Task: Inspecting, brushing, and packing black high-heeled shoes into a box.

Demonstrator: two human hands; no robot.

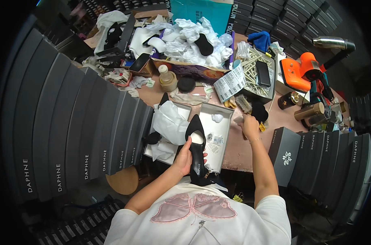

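Note:
My left hand (185, 158) is wrapped round a black pointed-toe shoe (197, 141), its toe pointing away from me and its pale insole showing. The shoe is held over an open shoe box (224, 122) with white inner walls. Inside the box lie a small ball of white paper (217, 117) and a small packet (216, 139). To the left, white tissue paper (169, 120) covers part of another dark shoe. My right hand (249, 125) is out to the right with curled fingers, beside a bristle brush (243, 104) and a round black pad (259, 111); what it grips is too small to make out.
Tall stacks of dark shoe boxes stand at the left (71, 118) and right (316, 159). Behind are a carton of crumpled white paper (197, 41), a bottle (167, 77), and a box of white sticks (252, 67) with a phone on top. An orange tool (301, 71) sits far right.

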